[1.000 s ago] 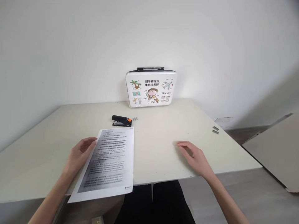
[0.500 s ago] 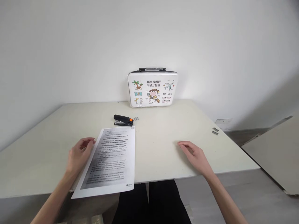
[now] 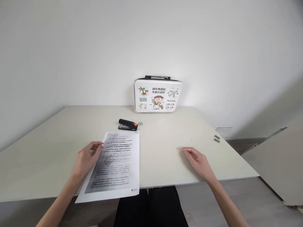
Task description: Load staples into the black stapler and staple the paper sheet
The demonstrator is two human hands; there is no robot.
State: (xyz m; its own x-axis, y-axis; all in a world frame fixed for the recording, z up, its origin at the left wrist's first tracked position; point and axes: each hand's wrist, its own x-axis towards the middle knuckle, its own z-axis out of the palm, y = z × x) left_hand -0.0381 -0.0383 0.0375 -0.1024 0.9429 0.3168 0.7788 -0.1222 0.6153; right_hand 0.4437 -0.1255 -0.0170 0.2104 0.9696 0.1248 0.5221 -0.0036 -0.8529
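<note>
one white, rectangular paper sheet (image 3: 113, 164), densely printed in black, lies left of centre on a flat, pale cream tabletop (image 3: 161, 138); we see its near end jut past the table's front edge. our bare left hand (image 3: 88, 157) is loosely curled at the sheet's left edge, thumb and fingers slightly parted, the fingertips at the margin; we cannot tell whether they pinch the paper. our bare right hand (image 3: 197, 160) lies well apart from the sheet, half open, with a gap between thumb and curved fingers, and has hold of nothing. just beyond the sheet's far edge we note a small black stapler (image 3: 128, 125) with an orange patch and, just beside its right end, short grey metal staple strips (image 3: 140, 123). two further grey metal strips (image 3: 216, 140) lie near the table's right edge. at the back we observe a white, rounded rectangular case (image 3: 157, 97) with a black handle and cartoon prints, standing upright before a plain white wall (image 3: 94, 47).
</note>
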